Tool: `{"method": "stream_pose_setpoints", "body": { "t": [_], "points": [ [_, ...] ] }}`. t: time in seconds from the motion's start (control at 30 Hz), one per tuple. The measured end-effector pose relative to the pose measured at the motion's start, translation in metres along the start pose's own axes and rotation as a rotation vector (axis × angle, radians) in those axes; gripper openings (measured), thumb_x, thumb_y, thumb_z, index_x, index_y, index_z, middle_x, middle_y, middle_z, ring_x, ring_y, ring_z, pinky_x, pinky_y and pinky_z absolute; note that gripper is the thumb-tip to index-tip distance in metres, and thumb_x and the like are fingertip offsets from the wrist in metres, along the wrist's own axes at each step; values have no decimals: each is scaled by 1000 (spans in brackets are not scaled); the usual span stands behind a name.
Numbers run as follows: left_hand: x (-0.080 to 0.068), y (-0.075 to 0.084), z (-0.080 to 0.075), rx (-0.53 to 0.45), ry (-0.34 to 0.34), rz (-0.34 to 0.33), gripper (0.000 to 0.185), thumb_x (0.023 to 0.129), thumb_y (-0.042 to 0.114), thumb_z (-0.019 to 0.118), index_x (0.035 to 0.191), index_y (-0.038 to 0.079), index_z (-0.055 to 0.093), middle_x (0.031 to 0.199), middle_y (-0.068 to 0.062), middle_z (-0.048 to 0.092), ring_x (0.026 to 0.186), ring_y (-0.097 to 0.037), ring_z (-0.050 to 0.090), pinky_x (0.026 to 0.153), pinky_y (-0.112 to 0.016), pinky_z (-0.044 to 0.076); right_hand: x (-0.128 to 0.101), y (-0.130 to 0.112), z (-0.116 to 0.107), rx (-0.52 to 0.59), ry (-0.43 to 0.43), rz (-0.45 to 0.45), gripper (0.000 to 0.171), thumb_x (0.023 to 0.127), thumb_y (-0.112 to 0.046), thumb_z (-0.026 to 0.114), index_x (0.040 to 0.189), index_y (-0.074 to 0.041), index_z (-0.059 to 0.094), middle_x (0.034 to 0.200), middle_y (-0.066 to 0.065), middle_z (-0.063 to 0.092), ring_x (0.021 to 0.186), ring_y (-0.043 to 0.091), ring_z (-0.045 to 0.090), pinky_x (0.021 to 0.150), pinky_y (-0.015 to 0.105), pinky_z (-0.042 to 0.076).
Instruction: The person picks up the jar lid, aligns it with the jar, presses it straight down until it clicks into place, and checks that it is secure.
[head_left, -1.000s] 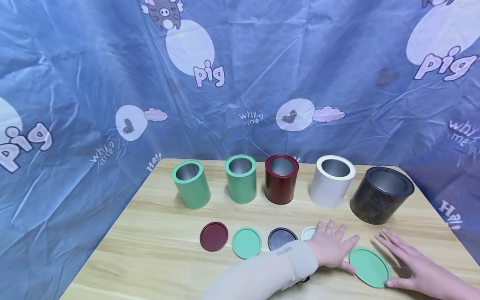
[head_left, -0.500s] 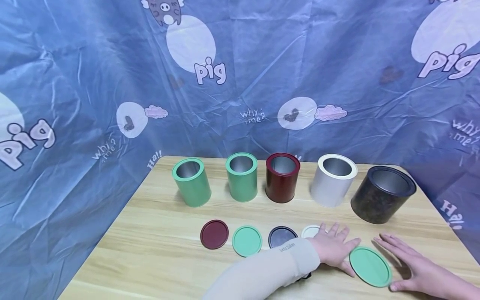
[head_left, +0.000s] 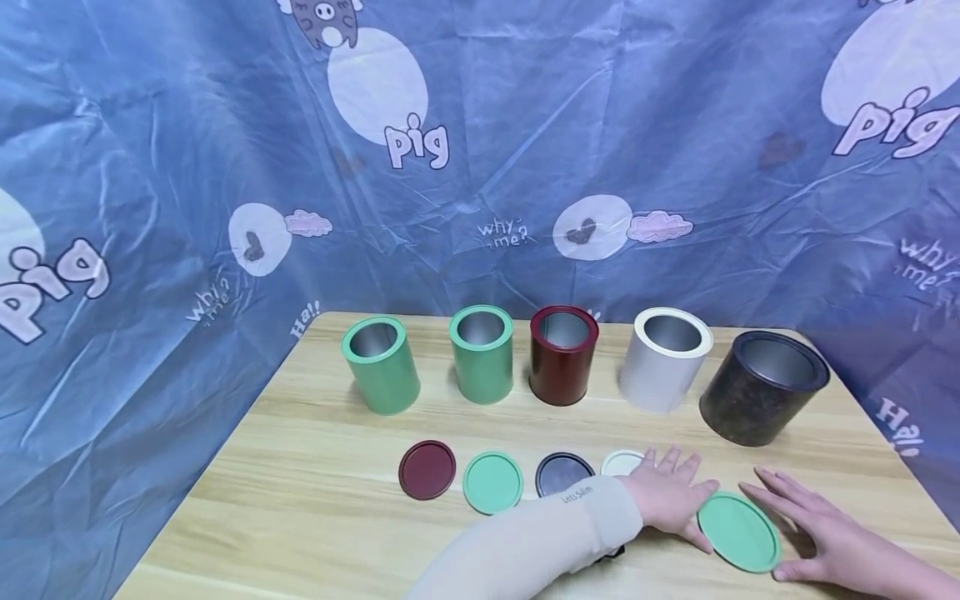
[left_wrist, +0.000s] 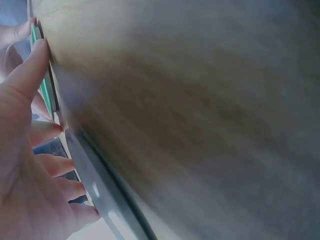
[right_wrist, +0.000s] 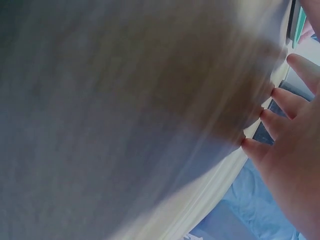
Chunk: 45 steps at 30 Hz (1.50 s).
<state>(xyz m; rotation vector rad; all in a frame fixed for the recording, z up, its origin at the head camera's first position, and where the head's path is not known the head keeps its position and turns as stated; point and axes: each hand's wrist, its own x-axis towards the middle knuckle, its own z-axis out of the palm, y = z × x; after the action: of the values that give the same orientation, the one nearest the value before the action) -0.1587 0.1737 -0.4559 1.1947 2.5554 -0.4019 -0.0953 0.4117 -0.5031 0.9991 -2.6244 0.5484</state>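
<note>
- left hand [head_left: 670, 498] flat on counter [head_left: 315, 500], fingers spread, thumb touching large green lid [head_left: 738, 532]
- right hand [head_left: 828, 533] flat, fingers straight, thumb at lid edge, gripping nothing

A row of five open metal tins, from the leftmost green tin [head_left: 380, 365] to the large black tin [head_left: 761, 387], blocks the back of the wooden table [head_left: 300, 508]. Bare wood lies between tins and the round flat lids [head_left: 492, 482], and across the table's left part.
</note>
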Motion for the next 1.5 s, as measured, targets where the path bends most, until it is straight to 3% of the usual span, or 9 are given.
{"method": "stream_pose_setpoints", "body": {
  "t": [0.37,1.23,1.5],
  "points": [
    [4,1,-1,-5,12,30,77,82,77,45,149,50,17,160,18,12,148,-10,11,120,-29,17,1,-1,-3,-33,-6,3,94,51,-43,86,133,-9,55,159,-21,7,143,-11,0,102,-3,1],
    [3,0,-4,-17,-12,34,77,82,77,45,149,51,17,159,19,12,148,-9,10,119,-30,18,3,-2,-3,-50,3,-5,90,51,-41,88,131,-11,58,159,-20,8,143,-11,2,103,-3,3],
    [4,1,-5,-8,16,28,76,81,76,49,148,51,22,158,20,17,147,-9,15,117,-28,22,3,-3,-3,-46,3,5,89,52,-39,89,131,-12,58,159,-22,7,142,-12,1,102,-3,2]
  ]
}}
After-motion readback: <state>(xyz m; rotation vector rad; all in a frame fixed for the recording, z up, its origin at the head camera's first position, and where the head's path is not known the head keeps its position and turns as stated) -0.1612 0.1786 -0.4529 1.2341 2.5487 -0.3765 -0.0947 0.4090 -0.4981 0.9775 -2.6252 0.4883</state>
